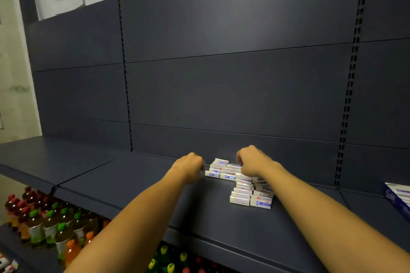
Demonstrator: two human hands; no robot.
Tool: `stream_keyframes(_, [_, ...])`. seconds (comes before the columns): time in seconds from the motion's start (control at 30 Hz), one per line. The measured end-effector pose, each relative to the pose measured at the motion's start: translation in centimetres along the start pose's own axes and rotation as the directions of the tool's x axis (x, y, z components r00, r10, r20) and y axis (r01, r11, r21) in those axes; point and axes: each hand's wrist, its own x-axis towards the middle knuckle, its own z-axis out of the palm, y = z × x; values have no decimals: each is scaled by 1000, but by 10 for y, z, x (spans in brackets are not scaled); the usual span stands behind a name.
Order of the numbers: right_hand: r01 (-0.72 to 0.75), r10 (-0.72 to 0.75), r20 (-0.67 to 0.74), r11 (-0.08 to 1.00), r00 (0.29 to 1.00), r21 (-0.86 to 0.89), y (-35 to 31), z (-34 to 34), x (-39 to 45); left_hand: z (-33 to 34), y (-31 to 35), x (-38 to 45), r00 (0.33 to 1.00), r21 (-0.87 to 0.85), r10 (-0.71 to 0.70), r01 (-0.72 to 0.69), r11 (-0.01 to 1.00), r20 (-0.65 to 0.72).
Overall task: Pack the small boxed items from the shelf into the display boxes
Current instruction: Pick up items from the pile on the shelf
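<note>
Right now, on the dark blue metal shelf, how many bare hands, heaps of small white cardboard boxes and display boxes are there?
Bare hands: 2, the left hand and the right hand
Heaps of small white cardboard boxes: 2, the rear heap and the front heap; single boxes are too blurred to count
Blue-and-white cardboard display box, cut off by the picture's edge: 1
Total: 5

The display box [398,198] at the shelf's right end is cut off by the picture's edge. Both hands' fingers curl out of sight. The boxes' print is too small to read.
</note>
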Motion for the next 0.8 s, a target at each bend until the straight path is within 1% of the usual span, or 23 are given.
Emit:
stream_keyframes(0.17, [-30, 30, 15, 999, 999, -13, 4, 5, 14, 19, 1, 26, 997, 12, 74, -74, 997, 24])
stream_keyframes(0.23, [-45, 46, 21, 999, 999, -17, 6, 5, 17, 22, 1, 37, 995, 7, 101, -101, 995, 14])
stream_keyframes(0.33, [-85, 85, 12, 996, 996, -8, 8, 5, 19, 26, -1, 53, 989, 8, 150, -150, 989, -8])
stream_keyframes(0.47, [-146, 146, 20, 989, 989, -9, 8, 7, 15, 36, -5, 69, 977, 18, 215, -215, 976, 1])
stream_keyframes(0.7, [-217, 217, 8, 976, 976, -10, 1, 18, 14, 48, -13, 80, 948, 8, 316, -316, 949, 33])
stream_keyframes(0.8, [-222, 222, 3, 975, 975, -4, -5, 23, 15, 53, -18, 80, 938, -8, 346, -346, 938, 18])
